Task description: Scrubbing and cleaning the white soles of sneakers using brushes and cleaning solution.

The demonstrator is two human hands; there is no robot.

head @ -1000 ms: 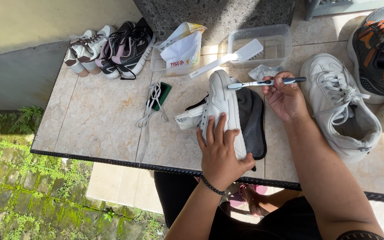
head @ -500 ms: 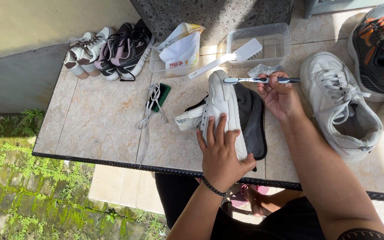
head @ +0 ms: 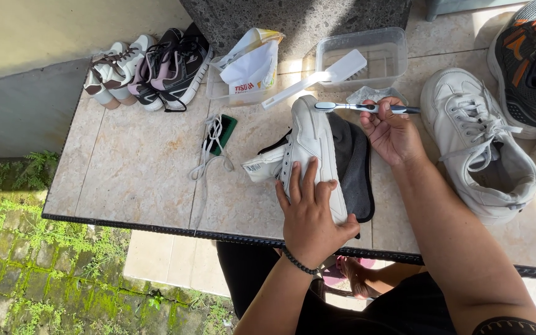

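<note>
A white sneaker (head: 308, 139) lies on its side on a dark grey cloth (head: 350, 162) in the middle of the stone table (head: 144, 174). My left hand (head: 310, 214) presses down on the shoe's heel end. My right hand (head: 392, 133) holds a toothbrush (head: 355, 107) level, its head touching the shoe near the toe. The second white sneaker (head: 482, 142) stands upright to the right of my right hand.
A white brush (head: 317, 77) leans on a clear plastic tub (head: 367, 56). A crumpled white bag (head: 252, 62) sits in another tray. Loose white laces and a green sponge (head: 215, 139) lie left of the shoe. Several shoes (head: 147, 68) at back left, an orange-black sneaker (head: 531, 62) at right.
My right hand has drawn the toothbrush left, so its head now meets the shoe near the toe. My left hand stays pressed on the shoe.
</note>
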